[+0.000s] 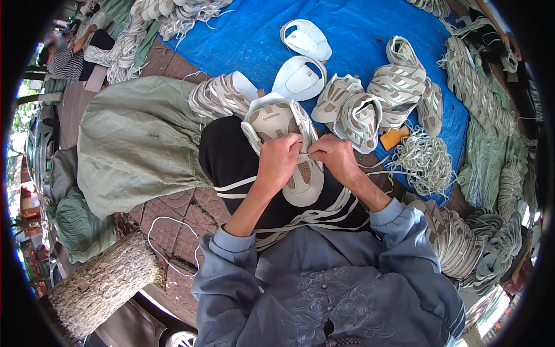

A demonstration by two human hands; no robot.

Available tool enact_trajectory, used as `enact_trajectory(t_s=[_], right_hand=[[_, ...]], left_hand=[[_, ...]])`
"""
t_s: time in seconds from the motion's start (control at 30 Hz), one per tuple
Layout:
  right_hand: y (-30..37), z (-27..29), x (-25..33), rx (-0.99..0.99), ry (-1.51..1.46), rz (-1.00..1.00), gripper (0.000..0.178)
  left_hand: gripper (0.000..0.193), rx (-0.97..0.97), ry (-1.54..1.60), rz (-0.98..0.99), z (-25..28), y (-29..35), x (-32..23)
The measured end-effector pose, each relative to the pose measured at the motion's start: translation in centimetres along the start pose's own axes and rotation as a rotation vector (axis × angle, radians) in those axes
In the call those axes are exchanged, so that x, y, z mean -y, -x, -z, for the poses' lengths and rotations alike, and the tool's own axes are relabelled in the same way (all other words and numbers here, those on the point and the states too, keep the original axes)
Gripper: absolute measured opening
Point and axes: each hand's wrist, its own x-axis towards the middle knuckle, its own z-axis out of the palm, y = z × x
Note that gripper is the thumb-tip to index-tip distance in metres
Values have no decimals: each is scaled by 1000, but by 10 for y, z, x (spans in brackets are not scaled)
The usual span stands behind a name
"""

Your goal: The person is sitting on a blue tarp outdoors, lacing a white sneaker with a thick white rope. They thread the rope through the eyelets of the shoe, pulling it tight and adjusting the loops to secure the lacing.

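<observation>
At frame centre, we are pinching pale lace (304, 153) in left hand (280, 157) and right hand (335, 156), both equally near the sneaker upper (304, 188) lying beneath them, long axis running top to bottom.

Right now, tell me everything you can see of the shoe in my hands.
The shoe looks off-white with brown, mesh-like patches on the tongue and behind its smooth, rounded toe tip. It sits face up over the black cloth on your lap, toe toward you, collar open. Your left hand and right hand pinch at its lacing area, partly hiding it.
</observation>
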Motion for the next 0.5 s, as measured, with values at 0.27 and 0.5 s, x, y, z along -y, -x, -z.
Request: enact_trajectory(t_s=[0.27, 0.5], right_hand=[[10, -5, 10, 21, 20, 76, 5], [4, 9, 3, -21, -13, -40, 6]], left_hand=[[16, 141, 128, 265, 8, -4, -10], [18, -28, 56, -56, -2, 6, 7]])
